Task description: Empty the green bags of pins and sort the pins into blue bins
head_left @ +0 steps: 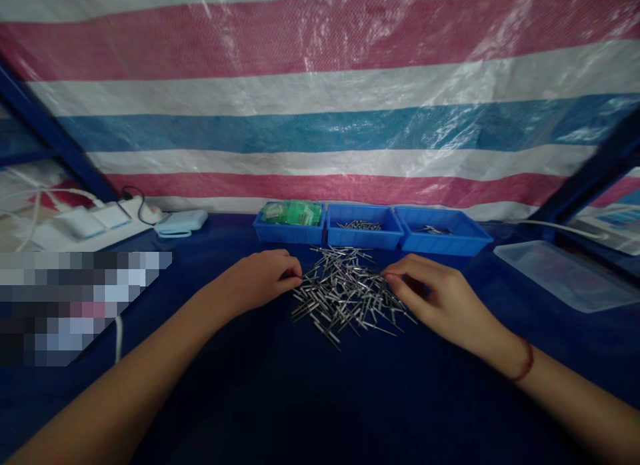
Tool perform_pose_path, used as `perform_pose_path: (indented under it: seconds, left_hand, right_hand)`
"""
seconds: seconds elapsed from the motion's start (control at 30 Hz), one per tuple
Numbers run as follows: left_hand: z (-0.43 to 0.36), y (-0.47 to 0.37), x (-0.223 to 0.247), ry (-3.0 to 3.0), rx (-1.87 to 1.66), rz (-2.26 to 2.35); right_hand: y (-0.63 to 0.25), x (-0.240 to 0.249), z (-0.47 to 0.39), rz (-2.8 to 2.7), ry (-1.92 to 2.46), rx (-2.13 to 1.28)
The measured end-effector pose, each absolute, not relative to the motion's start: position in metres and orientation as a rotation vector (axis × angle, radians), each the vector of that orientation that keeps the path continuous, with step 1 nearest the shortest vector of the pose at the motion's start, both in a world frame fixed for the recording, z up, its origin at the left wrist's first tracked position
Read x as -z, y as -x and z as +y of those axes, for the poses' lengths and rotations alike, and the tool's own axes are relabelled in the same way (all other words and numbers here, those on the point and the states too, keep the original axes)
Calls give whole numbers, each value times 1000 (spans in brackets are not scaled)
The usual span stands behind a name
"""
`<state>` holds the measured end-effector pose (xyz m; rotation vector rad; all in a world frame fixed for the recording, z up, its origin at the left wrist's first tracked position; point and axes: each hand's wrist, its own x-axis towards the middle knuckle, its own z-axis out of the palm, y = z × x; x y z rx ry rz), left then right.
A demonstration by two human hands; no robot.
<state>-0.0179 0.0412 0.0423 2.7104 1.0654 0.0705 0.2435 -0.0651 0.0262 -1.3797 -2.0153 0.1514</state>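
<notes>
A loose pile of thin silver blind rivets (350,288) lies on the dark blue tabletop (320,398), their pins pointing every way. My left hand (263,278) rests at the pile's left edge with fingers curled and the thumb close to the fingertips. Whatever it may hold is hidden. On the opposite edge, my right hand (433,292) has thumb and forefinger pinched together against the rivets. What sits between those fingertips is too small to make out. A dark red cord bracelet (525,360) circles the right wrist.
Behind the pile stand three blue bins: one with green packets (293,213), a middle bin (365,240) and a right bin (445,244) holding small metal pieces. A clear plastic lid (565,275) lies right. At left are a power strip (95,225) and a light-blue case (181,223).
</notes>
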Motion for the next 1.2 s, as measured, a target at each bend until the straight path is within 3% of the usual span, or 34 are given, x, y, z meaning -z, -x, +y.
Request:
perform_pose_path:
  seconds: [0.3, 0.5, 0.6, 0.87, 1.2]
  left_hand:
    - [41, 19, -44, -2672, -66, 1071]
    - [32, 12, -55, -2745, -313, 984]
    - [12, -6, -56, -2519, -510, 819]
    - [-29, -33, -39, -1878, -509, 656]
    - [-32, -36, -37, -1682, -549, 604]
  right_hand:
    - [-243, -25, -67, -2046, 1370, -199]
    - [-238, -24, -70, -2010, 1376, -233]
    - [-228, -23, -75, -1902, 1375, -320]
    - [-209, -30, -91, -1795, 1222, -479]
    - [-208, -29, -91, -1678, 1183, -564]
